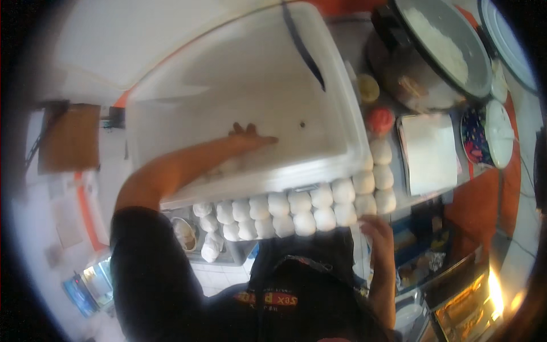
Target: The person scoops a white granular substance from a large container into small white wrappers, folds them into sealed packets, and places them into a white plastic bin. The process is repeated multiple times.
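My left hand (252,136) is stretched out over the floor of a large white basin (239,94), its fingers apart and nothing visible in them. Below the basin's near rim run two rows of white, rounded dough-like balls (278,204). These rows bend upward at the right, beside the basin's corner. My right hand (378,228) is at the near right end of the rows, with bent fingers close to the balls. Blur hides whether it touches or grips one. A long, dark, curved strip (303,49) lies across the basin's far right part.
A big pot (410,77) with white contents stands at the upper right. Nearby are a red round object (380,120), a stack of white paper (428,149) and a patterned bowl (475,134). Bright flame (495,290) shows at lower right. A grey sink (230,252) is at lower left.
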Tool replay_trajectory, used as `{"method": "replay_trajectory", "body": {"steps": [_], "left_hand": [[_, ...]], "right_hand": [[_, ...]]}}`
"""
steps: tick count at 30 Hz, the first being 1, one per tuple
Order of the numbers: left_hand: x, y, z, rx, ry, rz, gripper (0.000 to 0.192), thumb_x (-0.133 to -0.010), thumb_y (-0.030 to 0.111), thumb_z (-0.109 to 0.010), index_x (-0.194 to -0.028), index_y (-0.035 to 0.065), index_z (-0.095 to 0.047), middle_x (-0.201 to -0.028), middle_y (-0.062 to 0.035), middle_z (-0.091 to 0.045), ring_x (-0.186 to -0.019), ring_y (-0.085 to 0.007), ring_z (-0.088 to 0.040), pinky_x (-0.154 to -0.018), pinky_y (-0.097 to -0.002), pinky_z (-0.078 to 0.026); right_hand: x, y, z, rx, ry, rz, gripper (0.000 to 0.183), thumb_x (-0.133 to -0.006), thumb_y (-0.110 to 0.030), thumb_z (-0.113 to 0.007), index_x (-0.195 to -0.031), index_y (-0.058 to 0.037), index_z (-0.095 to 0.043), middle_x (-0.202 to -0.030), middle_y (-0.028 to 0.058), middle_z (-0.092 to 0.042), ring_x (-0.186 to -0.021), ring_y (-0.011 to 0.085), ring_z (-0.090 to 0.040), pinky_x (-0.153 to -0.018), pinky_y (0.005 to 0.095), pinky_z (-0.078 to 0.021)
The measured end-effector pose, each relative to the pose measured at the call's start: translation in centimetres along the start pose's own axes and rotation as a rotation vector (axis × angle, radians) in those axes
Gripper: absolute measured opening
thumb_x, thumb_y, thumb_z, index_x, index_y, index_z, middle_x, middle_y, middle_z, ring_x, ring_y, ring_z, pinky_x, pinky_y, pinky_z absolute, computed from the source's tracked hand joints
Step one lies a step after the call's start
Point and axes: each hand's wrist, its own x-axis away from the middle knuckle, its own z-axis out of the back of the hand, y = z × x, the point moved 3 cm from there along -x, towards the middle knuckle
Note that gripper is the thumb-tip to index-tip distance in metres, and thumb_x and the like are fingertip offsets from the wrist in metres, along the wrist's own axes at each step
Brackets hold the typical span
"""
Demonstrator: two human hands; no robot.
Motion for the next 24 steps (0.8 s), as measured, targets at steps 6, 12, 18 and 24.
{"method": "replay_trajectory", "body": {"steps": [6,12,18,24], "left_hand": [[2.8,1.9,1.7,0.106,-0.450,-0.107,0.100,-0.085,0.074,-0.047,-0.153,0.0045,-0.022,-0.157,-0.0240,-0.015,-0.145,-0.0401,-0.017,-0.115,-0.0558,-0.022],[2.2,1.6,0.1,0.078,-0.358,-0.118,0.091,-0.089,0.067,-0.050,-0.152,0.0055,-0.026,-0.156,-0.0210,-0.023,-0.140,-0.0391,-0.030,-0.114,-0.0525,-0.030],[1.1,2.8,0.4,-0.478,-0.058,-0.915,0.068,-0.091,0.037,-0.063,-0.150,0.0179,-0.036,-0.156,-0.0166,-0.025,-0.141,-0.0384,-0.031,-0.114,-0.0465,-0.033],[2.3,1.3,1.6,-0.601,-0.314,-0.937,0.060,-0.092,0.014,-0.058,-0.149,0.0169,-0.039,-0.158,-0.0137,-0.023,-0.141,-0.0368,-0.031,-0.117,-0.0486,-0.027]], "right_hand": [[-7.7,0.0,-5.8,0.513,-0.003,0.565,0.030,-0.079,-0.008,-0.070,-0.107,-0.0035,-0.061,-0.113,0.0130,-0.062,-0.098,0.0273,-0.059,-0.085,0.0371,-0.0502],[-12.1,5.7,-15.1,1.025,0.062,0.590,0.054,-0.076,-0.030,-0.073,-0.118,0.0006,-0.062,-0.133,0.0292,-0.047,-0.128,0.0487,-0.039,-0.109,0.0561,-0.0305],[-13.7,8.2,-19.4,0.817,0.067,0.272,0.067,-0.083,-0.046,-0.067,-0.134,-0.0057,-0.051,-0.142,0.0188,-0.042,-0.135,0.0404,-0.035,-0.115,0.0568,-0.0182],[-12.5,8.6,-19.0,1.267,0.098,0.567,0.068,-0.078,-0.041,-0.075,-0.133,-0.0088,-0.052,-0.128,0.0115,-0.056,-0.126,0.0345,-0.046,-0.111,0.0457,-0.0298]]}}
